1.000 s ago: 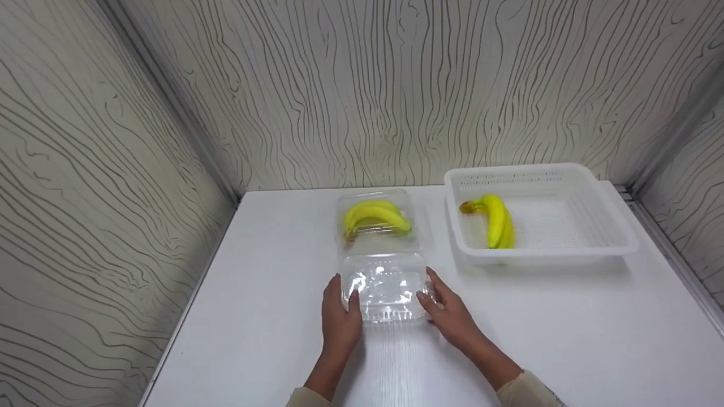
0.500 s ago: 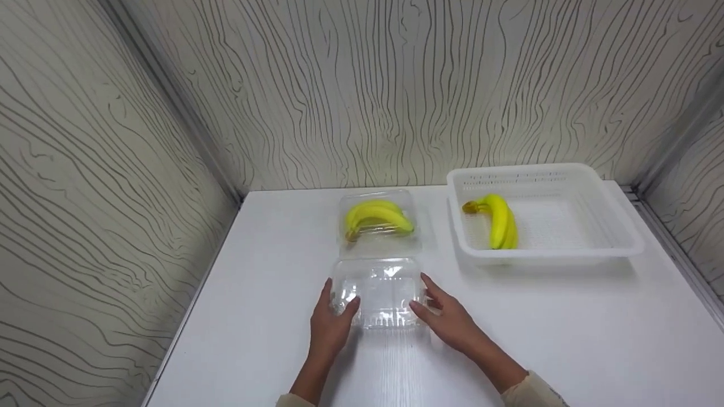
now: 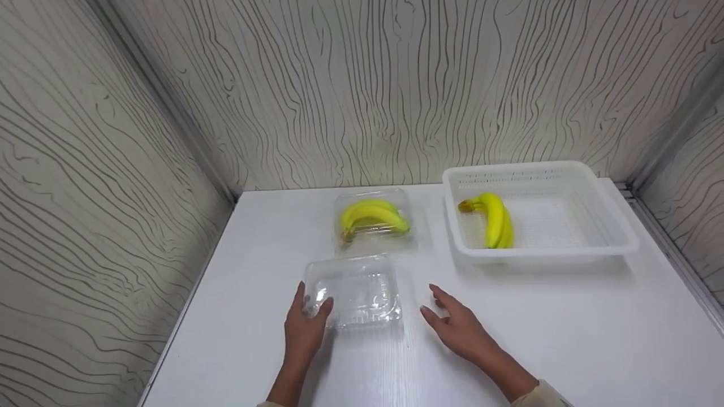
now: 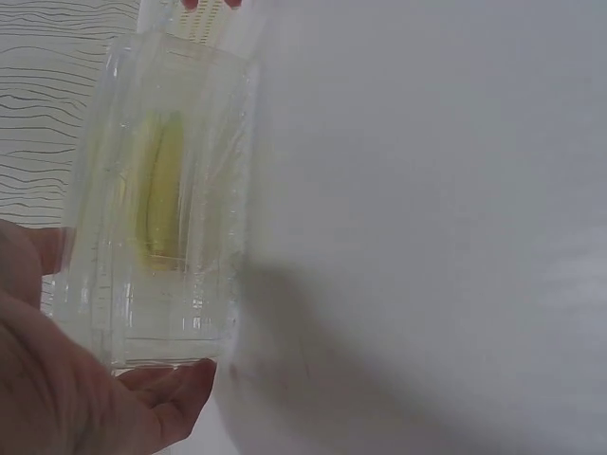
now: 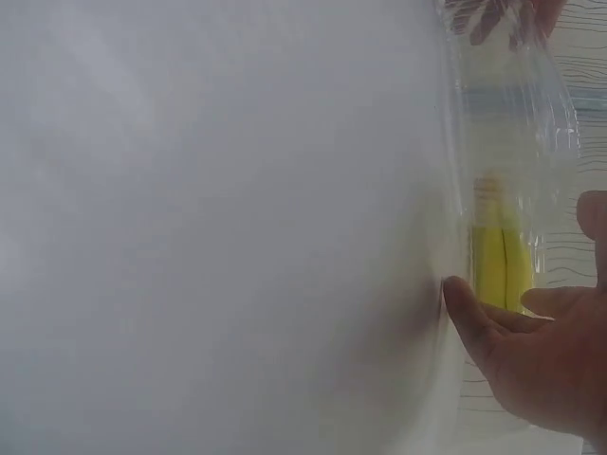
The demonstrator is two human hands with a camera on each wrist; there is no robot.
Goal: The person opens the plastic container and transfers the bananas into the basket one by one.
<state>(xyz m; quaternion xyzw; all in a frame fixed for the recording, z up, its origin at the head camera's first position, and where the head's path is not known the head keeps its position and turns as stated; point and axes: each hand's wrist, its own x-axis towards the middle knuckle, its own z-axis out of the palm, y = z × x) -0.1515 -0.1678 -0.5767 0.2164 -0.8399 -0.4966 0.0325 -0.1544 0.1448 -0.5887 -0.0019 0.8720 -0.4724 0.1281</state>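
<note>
My left hand [image 3: 305,333] grips the left side of a clear plastic clamshell box [image 3: 359,288], thumb on the near face and fingers at the outer side. Nothing shows inside this box; in the left wrist view, yellow shows through its clear wall [image 4: 152,318]. To the right of the box, my right hand [image 3: 461,330] is apart from it, fingers loosely spread and holding nothing. Behind the held box lies a second clear clamshell [image 3: 384,244] with a bunch of bananas [image 3: 373,217] inside.
A white perforated plastic basket [image 3: 548,251] stands at the back right of the white table [image 3: 254,271]. Another bunch of bananas [image 3: 495,223] lies at its left end. Wood-patterned panels [image 3: 362,102] close off the back and sides.
Both hands held the near clamshell before. My right hand has let go of it, while my left hand has moved left with the box, which now sits slightly turned.
</note>
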